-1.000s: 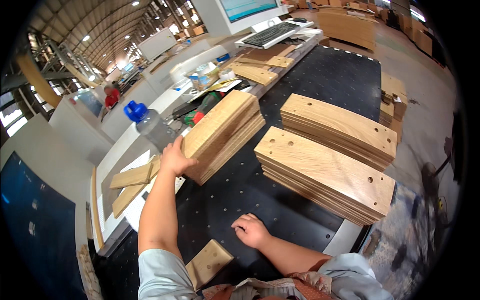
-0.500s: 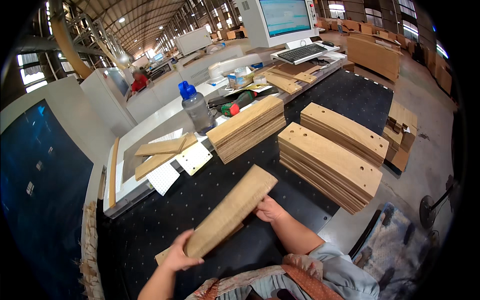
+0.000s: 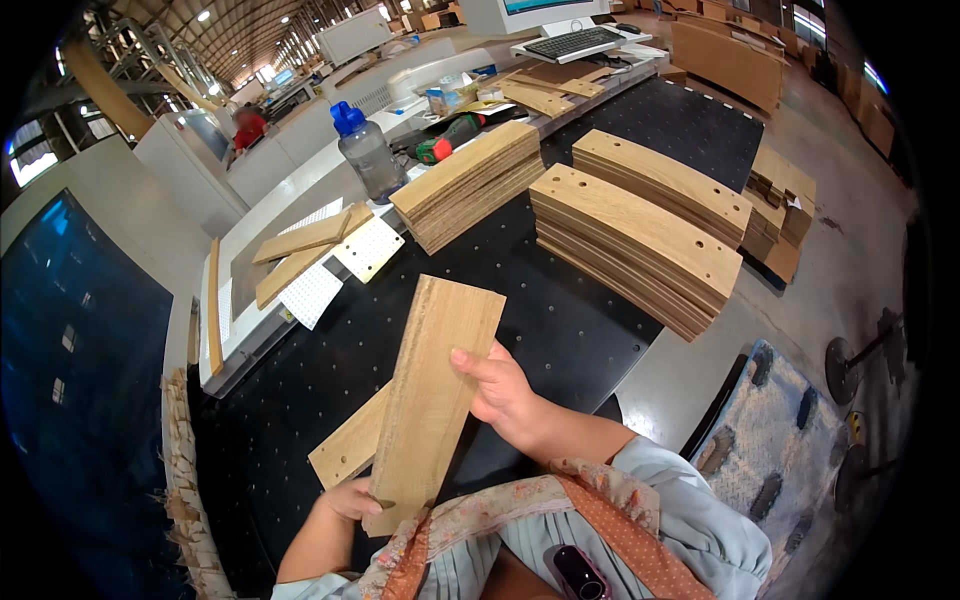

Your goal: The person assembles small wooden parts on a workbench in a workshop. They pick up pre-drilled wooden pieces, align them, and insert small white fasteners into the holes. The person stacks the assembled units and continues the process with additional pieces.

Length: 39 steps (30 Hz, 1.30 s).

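Note:
A plain wooden board [image 3: 440,375] is tilted up in front of my body, held by both hands. My right hand [image 3: 497,385] grips its right edge with the thumb on the face; the other fingers go behind it. At the lower left edge, my left hand [image 3: 350,502] closes on the board, its fingers partly hidden. Beneath lies another wooden board with drilled holes [image 3: 350,440], partly covered by the held one. A stack of drilled boards [image 3: 635,240] stands to the right, with a second drilled stack [image 3: 665,180] behind it. Ahead is a stack of boards on edge [image 3: 470,185].
The black dotted table [image 3: 560,340] spans the work area. Along its far side are a water bottle with blue lid [image 3: 370,155], a green and red power tool [image 3: 450,140], loose wood strips [image 3: 310,245] and a keyboard [image 3: 575,43]. A stand fan [image 3: 850,370] is at right.
The held board has swung more upright and come closer to my body. My right hand has shifted along its right edge, thumb now on the face. The drilled board underneath shows more.

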Motion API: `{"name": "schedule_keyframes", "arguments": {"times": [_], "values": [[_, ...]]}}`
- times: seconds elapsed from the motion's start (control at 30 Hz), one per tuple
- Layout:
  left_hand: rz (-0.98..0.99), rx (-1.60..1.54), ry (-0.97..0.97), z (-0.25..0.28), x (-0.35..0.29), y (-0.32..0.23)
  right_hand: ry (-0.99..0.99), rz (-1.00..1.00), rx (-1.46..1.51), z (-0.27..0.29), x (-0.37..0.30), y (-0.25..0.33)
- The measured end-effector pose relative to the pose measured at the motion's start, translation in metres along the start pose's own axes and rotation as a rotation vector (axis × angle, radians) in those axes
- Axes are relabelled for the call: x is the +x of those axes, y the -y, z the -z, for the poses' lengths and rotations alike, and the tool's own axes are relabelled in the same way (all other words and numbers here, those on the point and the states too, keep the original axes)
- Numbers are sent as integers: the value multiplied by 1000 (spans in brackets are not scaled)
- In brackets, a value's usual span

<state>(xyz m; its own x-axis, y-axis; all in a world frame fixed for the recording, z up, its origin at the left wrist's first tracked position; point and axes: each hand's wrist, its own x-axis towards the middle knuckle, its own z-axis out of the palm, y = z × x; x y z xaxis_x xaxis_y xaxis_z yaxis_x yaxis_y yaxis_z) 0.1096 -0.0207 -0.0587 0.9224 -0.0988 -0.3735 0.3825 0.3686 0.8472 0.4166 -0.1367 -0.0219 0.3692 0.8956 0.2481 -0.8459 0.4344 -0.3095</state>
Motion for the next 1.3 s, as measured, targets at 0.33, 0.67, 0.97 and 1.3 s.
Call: {"name": "schedule_keyframes", "arguments": {"times": [0.33, 0.67, 0.97, 1.3], "values": [[-272, 15, 174, -37, 54, -94, 275, -1, 24, -54, -4, -12], [-497, -22, -110, -22, 49, -77, -74, 4, -639, 8, 18, -15], [-1200, -303, -495, -12, 29, -126, -405, -37, -672, 100, -25, 3], [-1127, -289, -478, 7, 51, -92, 345, 192, -1630, -17, -5, -22]]}}
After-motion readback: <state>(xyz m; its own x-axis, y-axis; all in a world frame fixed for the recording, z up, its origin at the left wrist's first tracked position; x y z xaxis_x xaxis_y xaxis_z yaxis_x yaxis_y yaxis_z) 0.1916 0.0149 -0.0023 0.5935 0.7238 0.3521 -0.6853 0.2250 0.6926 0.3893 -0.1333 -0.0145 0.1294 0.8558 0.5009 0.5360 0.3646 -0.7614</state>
